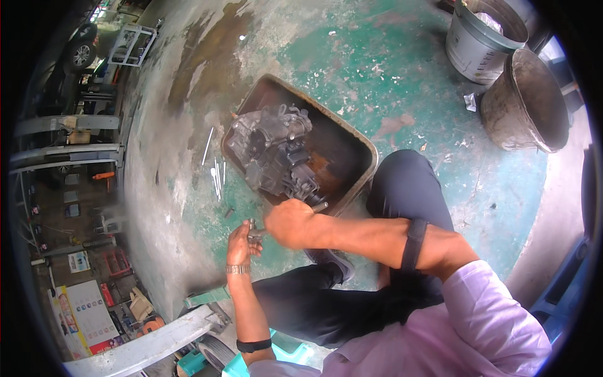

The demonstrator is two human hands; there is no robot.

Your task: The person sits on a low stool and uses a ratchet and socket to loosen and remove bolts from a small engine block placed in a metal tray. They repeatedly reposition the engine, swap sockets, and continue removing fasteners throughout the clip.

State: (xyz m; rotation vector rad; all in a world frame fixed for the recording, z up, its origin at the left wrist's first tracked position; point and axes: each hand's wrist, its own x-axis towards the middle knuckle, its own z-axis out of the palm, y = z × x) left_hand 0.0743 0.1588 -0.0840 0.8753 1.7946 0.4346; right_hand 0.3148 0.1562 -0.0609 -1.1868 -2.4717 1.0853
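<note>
Just below a rectangular metal tray (342,151) on the floor, the person's two hands are meeting at a metal tool (254,232). Its visible pieces are lying roughly along one line, running from left to right and rising slightly toward the right, though the fist is hiding the middle and one cannot tell whether they are joined. Beyond the fingers, up and slightly left of the fist, a grimy metal assembly (270,151) is resting inside the tray, its long axis slanting from upper left to lower right. The right hand (290,223) is sitting nearer to its lower end; whether they are touching is unclear. The right fingers are curling tightly together, with a bar end (321,207) jutting from the fist toward the tray. The left hand (239,244) is pinching the tool's other end between thumb and forefinger, its remaining fingers curling loosely.
</note>
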